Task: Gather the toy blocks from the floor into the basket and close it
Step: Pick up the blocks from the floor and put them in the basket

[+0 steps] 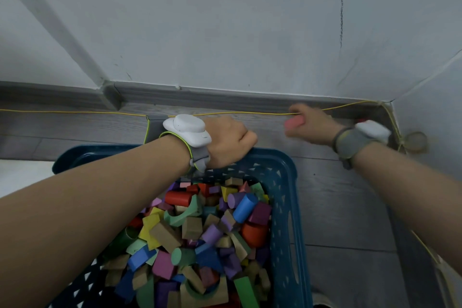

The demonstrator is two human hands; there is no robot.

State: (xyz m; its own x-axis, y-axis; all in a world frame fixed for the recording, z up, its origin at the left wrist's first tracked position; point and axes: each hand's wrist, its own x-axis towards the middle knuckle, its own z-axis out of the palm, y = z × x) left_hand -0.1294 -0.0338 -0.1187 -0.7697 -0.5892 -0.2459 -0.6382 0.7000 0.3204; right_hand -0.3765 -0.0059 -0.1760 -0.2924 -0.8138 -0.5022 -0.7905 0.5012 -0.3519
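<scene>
The blue basket sits nearest, at six o'clock, and it is heaped with toy blocks in many colours, which suggests most of the gathering is done. Its top is open; no lid is clearly in view, though a dark blue edge at about nine o'clock of the basket may belong to one, and I cannot tell.

At the basket's far rim the left hand is curled over the edge, gripping it. Further out, at about one o'clock, the right hand holds a pink block in curled fingers above the floor, well apart from the basket.

So this block has yet to go in, and the closing remains. No other loose blocks show on the floor.

A yellow cord runs along the skirting. No readable writing or brand shows on the white wrist devices or elsewhere.
</scene>
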